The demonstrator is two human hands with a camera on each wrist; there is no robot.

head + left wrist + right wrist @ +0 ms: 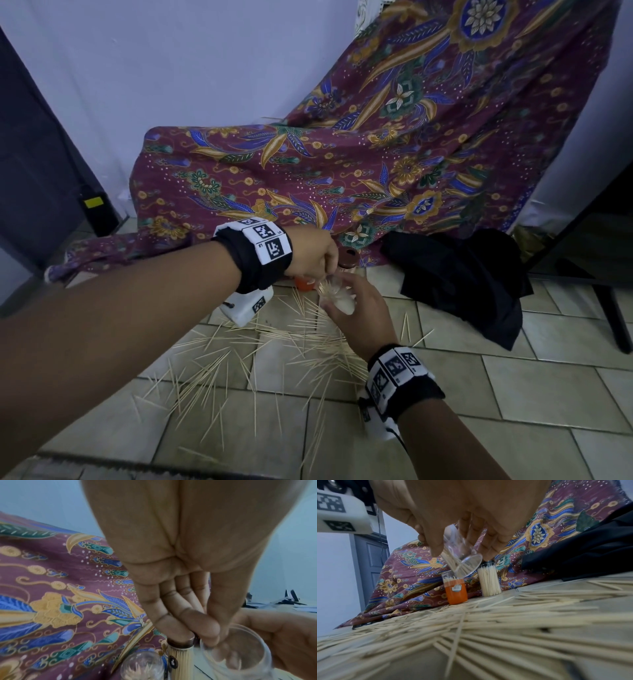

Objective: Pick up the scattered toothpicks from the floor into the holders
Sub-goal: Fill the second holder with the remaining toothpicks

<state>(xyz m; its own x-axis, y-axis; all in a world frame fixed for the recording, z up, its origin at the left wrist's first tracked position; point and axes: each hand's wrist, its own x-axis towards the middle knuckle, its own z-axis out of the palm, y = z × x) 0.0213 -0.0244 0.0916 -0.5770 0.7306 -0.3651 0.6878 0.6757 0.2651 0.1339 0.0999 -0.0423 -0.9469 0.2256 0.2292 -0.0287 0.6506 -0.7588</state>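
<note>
**Two hands load toothpicks into a clear holder above a littered floor**

The right hand point(359, 315) holds a clear holder point(462, 559) tilted in the air, fingers point(435, 545) and thumb wrapped round its wall. A small bundle of toothpicks already lies inside. The left hand point(317, 255) reaches in from above, its fingers point(202, 626) drawn together at the holder's rim point(240, 631). Whether they pinch toothpicks right now, I cannot tell; the tips are blurred behind the plastic.

Most of the toothpicks point(239, 363) lie scattered over the tiled floor point(513, 383), many crossed in a loose heap below both hands. Two more holders stand at the edge of a patterned cloth point(376, 154): an orange one point(456, 591) with some sticks inside, and a tall clear one point(489, 580) packed full.

Handling, as I judge it: the toothpicks are very light, stiff and thin, with sharp ends, and they snap if bent. Lying flat on smooth tile they are hard to lift singly; gathering several side by side and pinching them near the middle looks easier. The holder is light, smooth plastic, so it could slip or tip. Gripping it round the middle, as the right hand does, keeps the mouth free.

A black garment point(462, 274) lies on the floor to the right.
</note>
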